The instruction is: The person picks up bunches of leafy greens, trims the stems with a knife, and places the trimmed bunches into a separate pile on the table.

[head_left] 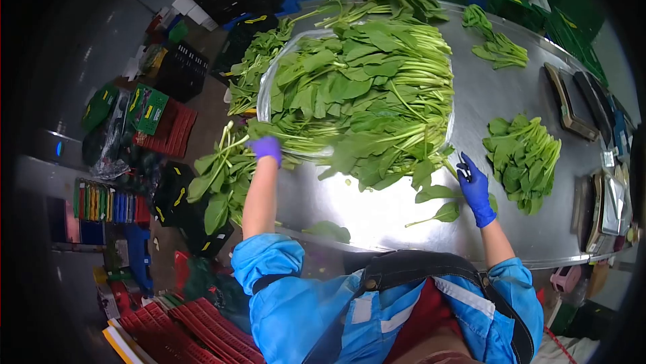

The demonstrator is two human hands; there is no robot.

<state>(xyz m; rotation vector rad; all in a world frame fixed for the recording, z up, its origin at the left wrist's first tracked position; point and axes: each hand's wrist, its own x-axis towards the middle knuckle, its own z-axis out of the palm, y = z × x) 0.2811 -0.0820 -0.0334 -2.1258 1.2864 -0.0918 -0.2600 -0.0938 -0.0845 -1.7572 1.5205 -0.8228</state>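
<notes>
While the heap of leafy greens [363,85] lies toward the worktop's [474,98] far edge, stems running crosswise with many cut ends facing right, the right hand [476,192], fingers parted, is nearer those; the left hand [266,149], beside the heap's left end, is too blurred to tell its grip.

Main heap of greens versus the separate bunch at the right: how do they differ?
The heap is far larger than the bunch. Clear plastic edges the heap, while the bunch lies directly on the metal table. Both have broad green leaves and paler stalks.
</notes>
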